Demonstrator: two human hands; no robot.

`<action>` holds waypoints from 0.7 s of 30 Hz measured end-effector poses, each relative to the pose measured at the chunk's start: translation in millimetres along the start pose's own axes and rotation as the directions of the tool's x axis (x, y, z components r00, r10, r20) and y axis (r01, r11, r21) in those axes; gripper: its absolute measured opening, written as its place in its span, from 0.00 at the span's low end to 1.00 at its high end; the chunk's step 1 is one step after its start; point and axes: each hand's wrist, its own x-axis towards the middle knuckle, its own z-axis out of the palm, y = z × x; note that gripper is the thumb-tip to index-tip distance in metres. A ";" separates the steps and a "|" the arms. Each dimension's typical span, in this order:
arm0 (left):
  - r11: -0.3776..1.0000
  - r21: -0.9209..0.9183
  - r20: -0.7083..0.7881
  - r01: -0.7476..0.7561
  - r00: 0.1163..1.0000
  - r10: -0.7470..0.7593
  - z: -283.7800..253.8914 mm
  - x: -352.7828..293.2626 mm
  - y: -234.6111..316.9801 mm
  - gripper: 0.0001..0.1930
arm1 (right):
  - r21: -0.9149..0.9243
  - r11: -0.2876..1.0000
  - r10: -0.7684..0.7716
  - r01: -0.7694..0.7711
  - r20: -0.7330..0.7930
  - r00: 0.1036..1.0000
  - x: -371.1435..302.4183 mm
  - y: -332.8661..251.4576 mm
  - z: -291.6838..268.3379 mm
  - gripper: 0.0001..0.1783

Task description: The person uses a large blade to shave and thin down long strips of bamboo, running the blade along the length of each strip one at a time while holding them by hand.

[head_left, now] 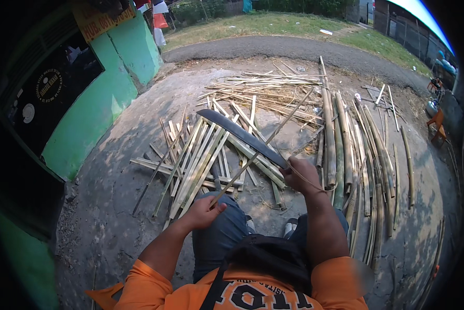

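My right hand [300,174] is closed round the handle of a machete. The dark, broad machete blade [237,132] points away to the upper left, over the split bamboo. In my left hand [203,212], above my left knee, is the near end of a thin bamboo strip [233,181]. That strip slants up and to the right and crosses the blade; whether the two touch I cannot tell. Beneath the blade lies a loose heap of pale split bamboo slats [195,163]. A cord [307,181] hangs near my right wrist. The machete handle is mostly hidden by my fingers.
Long bamboo poles [340,139] lie side by side on the right. Farther off is a pile of thin bamboo strips [265,90]. A green wall [95,113] stands at left, and a paved road [273,49] runs across the far side. An orange chair [437,125] is at far right.
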 end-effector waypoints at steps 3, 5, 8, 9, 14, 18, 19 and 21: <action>0.997 -0.043 0.024 -0.062 0.998 0.063 -3.7 -0.9 -4.9 0.32 | 0.175 0.950 0.269 -0.257 -0.047 0.962 10.5 33.4 -5.5 0.17; 0.997 -0.004 0.050 -0.077 0.996 0.077 -5.0 1.9 1.6 0.32 | 0.187 0.960 0.217 -0.209 -0.020 0.976 -2.0 39.2 -8.6 0.16; 0.994 0.044 0.058 -0.097 0.994 0.094 -3.0 3.6 0.4 0.32 | 0.118 0.978 0.167 -0.171 0.047 0.985 -8.4 8.8 -11.6 0.14; 0.993 0.055 0.044 -0.101 0.994 0.099 -0.8 4.8 -2.0 0.31 | 0.090 0.992 0.084 -0.090 0.071 0.994 -10.1 2.9 -8.3 0.13; 0.994 -0.064 0.087 -0.086 0.992 0.092 8.5 4.0 -19.9 0.33 | -0.012 0.978 -0.203 0.206 0.130 0.970 -18.8 -15.3 0.8 0.09; 0.992 -0.087 0.090 -0.094 0.991 0.102 -12.6 -17.5 -20.6 0.33 | 0.067 0.995 -0.077 0.075 0.040 0.996 -14.0 -4.7 -6.7 0.16; 0.993 -0.084 0.093 -0.088 0.991 0.096 -18.1 -25.1 -26.9 0.33 | 0.136 0.990 0.041 -0.038 -0.021 0.999 -8.3 4.7 -8.5 0.17; 1.000 -0.020 0.063 -0.022 0.998 0.023 -25.7 -37.3 -35.8 0.32 | 0.282 0.940 0.227 -0.190 -0.104 0.968 4.0 37.1 -10.0 0.19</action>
